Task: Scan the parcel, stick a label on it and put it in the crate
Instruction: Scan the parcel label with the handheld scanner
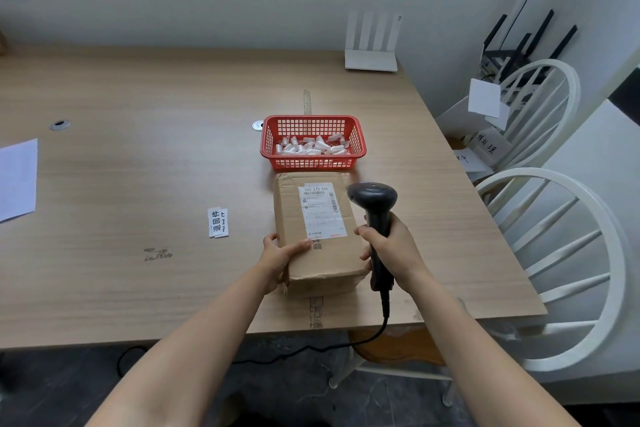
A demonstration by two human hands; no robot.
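A brown cardboard parcel (294,218) lies flat on the wooden table (138,149) near its front edge, with a white shipping label (321,211) on top. My left hand (278,258) grips the parcel's near left corner, thumb on top. My right hand (391,246) holds a black corded barcode scanner (373,204) upright beside the parcel's right side, its head over the label's right edge. Small white printed labels (217,222) lie on the table to the left of the parcel.
A red plastic basket (358,135) with several small white pieces stands just behind the parcel. A white sheet (17,180) lies at the far left. White chairs (561,253) stand to the right of the table. A white router (372,55) sits at the back.
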